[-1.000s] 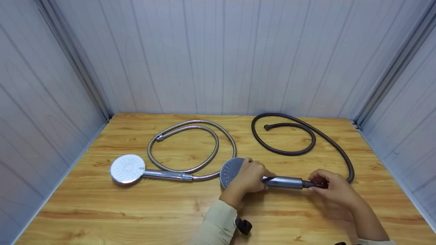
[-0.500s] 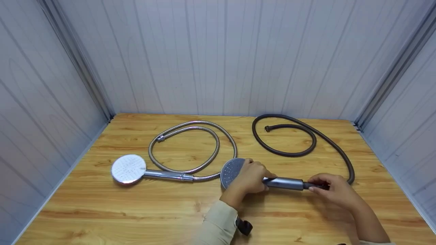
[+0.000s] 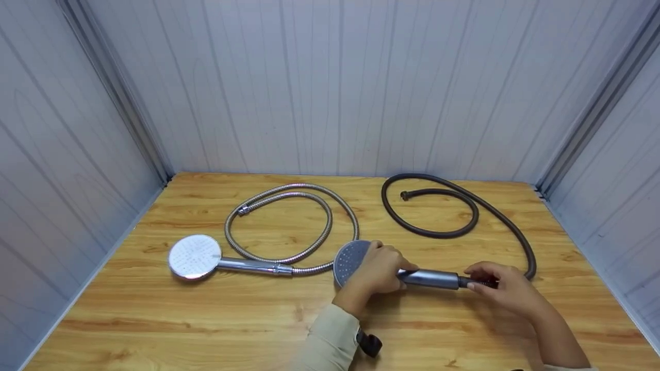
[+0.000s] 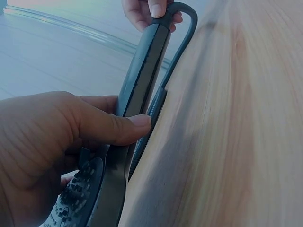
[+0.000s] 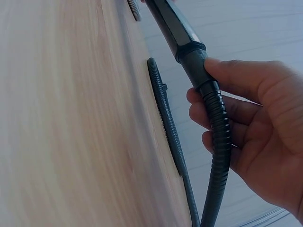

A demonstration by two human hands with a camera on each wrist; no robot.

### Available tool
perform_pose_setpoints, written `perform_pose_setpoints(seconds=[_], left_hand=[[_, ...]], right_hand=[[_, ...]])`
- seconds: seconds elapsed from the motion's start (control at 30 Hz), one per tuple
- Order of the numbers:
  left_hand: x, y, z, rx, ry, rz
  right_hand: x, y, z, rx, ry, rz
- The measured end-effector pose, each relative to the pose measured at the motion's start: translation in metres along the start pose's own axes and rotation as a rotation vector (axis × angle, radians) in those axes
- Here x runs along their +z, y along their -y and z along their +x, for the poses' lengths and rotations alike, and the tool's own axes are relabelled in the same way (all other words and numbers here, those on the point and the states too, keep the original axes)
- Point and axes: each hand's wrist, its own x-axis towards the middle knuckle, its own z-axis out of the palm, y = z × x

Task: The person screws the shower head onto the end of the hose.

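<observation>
My left hand [image 3: 379, 268] grips a grey shower head [image 3: 430, 278] where its round face meets the handle; the fingers cover part of the face. In the left wrist view, the thumb lies across the handle [image 4: 142, 85]. At the handle's end, my right hand [image 3: 508, 288] pinches the connector of a black shower hose [image 3: 515, 229]. The right wrist view has the thumb on the connector [image 5: 196, 68], with fingers curled behind it and the ribbed hose [image 5: 220, 137]. The connector meets the handle's end; whether it is fully screwed on, I cannot tell. The hose's other end lies loose.
A chrome shower head [image 3: 195, 256] with a coiled metal hose [image 3: 330, 216] lies on the left of the wooden table [image 3: 206, 319]. That hose passes close to the grey head. Pale panel walls [image 3: 330, 93] enclose the back and sides.
The right hand's fingers shift slightly on the connector, drawing together and then parting a little. The left hand and the shower head stay in place.
</observation>
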Motion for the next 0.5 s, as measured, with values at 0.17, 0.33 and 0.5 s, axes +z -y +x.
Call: perform_pose_setpoints(seconds=[0.17,0.33,0.5], left_hand=[[-0.0003,0.0003,-0.0004,-0.001,-0.003,-0.006],[-0.0002,0.0003,-0.0007,0.002,-0.01,-0.009],[-0.0014,-0.0002,-0.0011,0.016,-0.017,0.004]], right_hand=[[-0.0004,-0.0002,0.0001,-0.001,0.008,0.005],[-0.0011,0.0003,0.0008,0.008,0.021,0.003],[-0.0021,0.0017,0.0012,0.057,0.036,0.019]])
